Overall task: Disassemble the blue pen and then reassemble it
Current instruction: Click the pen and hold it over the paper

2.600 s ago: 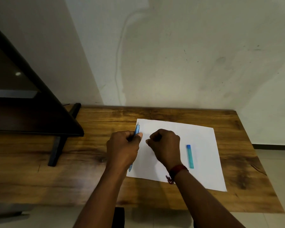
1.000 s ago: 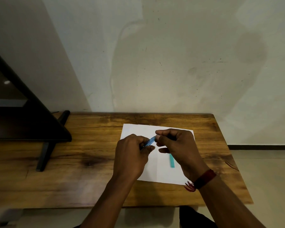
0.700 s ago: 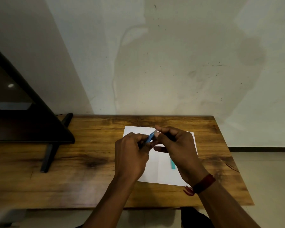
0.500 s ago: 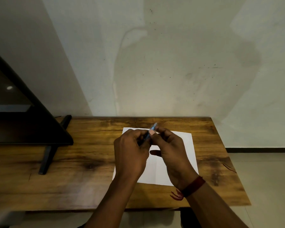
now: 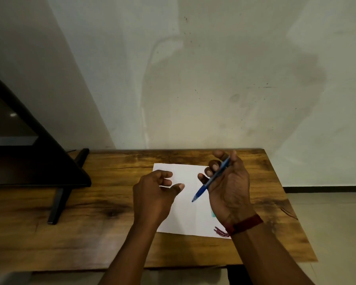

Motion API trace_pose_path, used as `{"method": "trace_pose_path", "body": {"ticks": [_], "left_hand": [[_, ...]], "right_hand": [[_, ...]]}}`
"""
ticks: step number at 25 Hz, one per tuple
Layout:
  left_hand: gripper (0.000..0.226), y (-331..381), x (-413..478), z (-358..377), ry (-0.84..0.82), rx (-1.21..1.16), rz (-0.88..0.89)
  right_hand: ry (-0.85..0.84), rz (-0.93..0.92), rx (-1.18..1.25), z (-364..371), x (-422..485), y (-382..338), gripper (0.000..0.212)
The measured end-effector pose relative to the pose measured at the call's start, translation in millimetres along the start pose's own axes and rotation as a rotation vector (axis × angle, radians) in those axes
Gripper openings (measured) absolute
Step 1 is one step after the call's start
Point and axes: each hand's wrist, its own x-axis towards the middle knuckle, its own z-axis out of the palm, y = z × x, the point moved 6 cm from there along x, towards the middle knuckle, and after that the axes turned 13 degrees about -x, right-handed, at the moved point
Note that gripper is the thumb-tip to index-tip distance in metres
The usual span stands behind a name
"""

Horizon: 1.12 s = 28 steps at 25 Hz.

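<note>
My right hand holds the blue pen slantwise above the white sheet of paper, tip pointing down and left, fingers curled around the barrel. My left hand hovers just left of it with fingers loosely apart and nothing in it. A sliver of the teal pen cap lies on the paper, mostly hidden behind my right wrist.
The paper lies on a wooden table against a pale wall. A dark screen on a black stand occupies the table's left side. The table's right edge drops to a tiled floor.
My hands have parted. The left hand let go of the pen and drew back left; the right hand took the pen to the right and turned palm-up.
</note>
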Motion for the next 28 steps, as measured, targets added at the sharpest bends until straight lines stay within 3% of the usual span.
{"method": "trace_pose_path", "body": {"ticks": [4,8,12,16,21,25,28], "left_hand": [[0.027,-2,5,2,0.060,-0.028,-0.007],[0.014,-8,9,-1,0.074,-0.110,-0.053],[0.007,-10,7,-8,0.087,-0.170,-0.050],[0.009,-10,8,-9,0.079,-0.209,-0.072],[0.012,-8,7,-6,0.064,-0.217,-0.060],[0.014,-9,8,-7,0.062,-0.225,-0.061],[0.014,-10,8,-5,0.053,-0.225,-0.062]], "right_hand": [[-0.036,0.012,0.095,9,10,-1,0.043],[0.041,0.038,0.158,-1,13,0,0.038],[0.067,0.028,0.248,-16,13,-4,0.053],[0.065,0.021,0.178,-22,16,-14,0.043],[-0.025,-0.005,0.230,-15,14,-16,0.055],[-0.039,-0.017,0.197,-13,13,-18,0.045],[-0.040,-0.020,0.220,-15,12,-16,0.052]]}}
